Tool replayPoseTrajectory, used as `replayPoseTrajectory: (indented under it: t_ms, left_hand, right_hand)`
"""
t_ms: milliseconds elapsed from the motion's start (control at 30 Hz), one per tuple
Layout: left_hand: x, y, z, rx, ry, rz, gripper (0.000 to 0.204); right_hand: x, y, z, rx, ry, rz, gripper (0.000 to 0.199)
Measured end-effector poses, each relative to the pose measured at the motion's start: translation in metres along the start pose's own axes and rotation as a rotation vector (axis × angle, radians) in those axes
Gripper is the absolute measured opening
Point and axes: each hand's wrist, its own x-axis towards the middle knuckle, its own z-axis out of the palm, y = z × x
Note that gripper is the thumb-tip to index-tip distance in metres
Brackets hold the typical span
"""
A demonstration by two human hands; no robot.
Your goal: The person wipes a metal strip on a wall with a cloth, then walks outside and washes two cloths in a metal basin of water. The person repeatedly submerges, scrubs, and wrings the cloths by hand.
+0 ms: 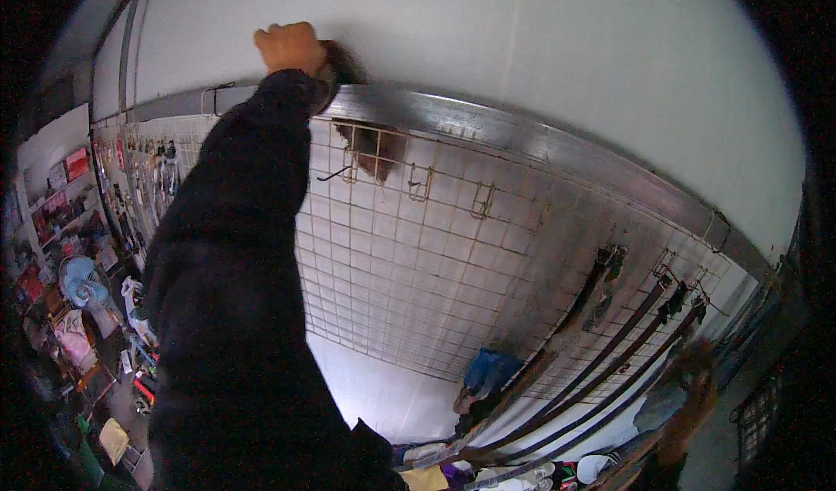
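My left hand (290,47) is raised high in a dark sleeve, and its fist is closed at the top of a grey metal rail (522,138) that runs along the white wall. The fingers grip a dark brown soft thing (336,62) against the rail. More of this brown thing (370,149) hangs just below the rail, on the white wire grid panel (392,264). What it is stays unclear through blur. My right hand is out of view.
Empty wire hooks (420,183) stick out of the grid. Several dark belts (610,343) hang on hooks at the right. A person (684,395) stands at the lower right. A blue fan (80,280), shelves (61,199) and cluttered goods fill the left.
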Motion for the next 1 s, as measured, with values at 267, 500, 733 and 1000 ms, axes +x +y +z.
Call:
replayPoseTrajectory:
  t_ms: [267,500,733,1000]
  left_hand:
    - [0.027,-0.018,0.042,-0.032,-0.406,0.101,0.034]
    - [0.024,0.002,0.044,-0.057,-0.605,0.534,0.025]
    - [0.022,0.061,0.013,0.047,-0.434,1.011,0.03]
    - [0.002,0.198,-0.029,-0.551,-0.219,1.309,0.031]
  right_hand:
    - [0.199,-0.059,0.115,-0.142,-0.005,-0.429,0.045]
    - [0.248,-0.04,0.175,0.007,-0.029,-0.187,0.044]
    - [0.246,-0.034,0.182,0.097,-0.001,-0.246,0.045]
    - [0.246,-0.036,0.181,0.17,0.014,-0.225,0.048]
